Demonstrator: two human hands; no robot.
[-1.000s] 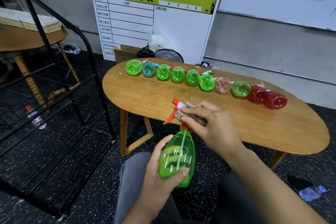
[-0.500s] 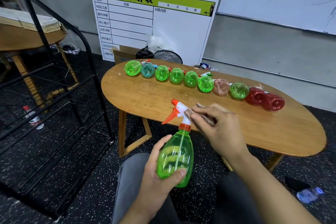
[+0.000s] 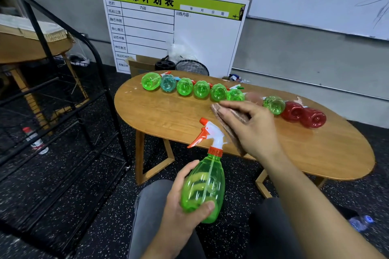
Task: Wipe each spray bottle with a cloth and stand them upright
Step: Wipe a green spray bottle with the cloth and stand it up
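A person's left hand [image 3: 185, 200] grips a green spray bottle [image 3: 203, 187] upright over the lap (short of the table [image 3: 315, 153]); the right hand [image 3: 250, 130], fingers loosely extended, holds a brown cloth [image 3: 227, 124] beside the nozzle; the loosely held cloth could slip.

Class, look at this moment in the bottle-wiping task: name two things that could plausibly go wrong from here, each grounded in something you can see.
1. The left hand grips the green spray bottle out over the floor, not the table; a slip would probably drop it.
2. The right hand carries the cloth close to the row of lying bottles; a careless sweep might set them rolling.
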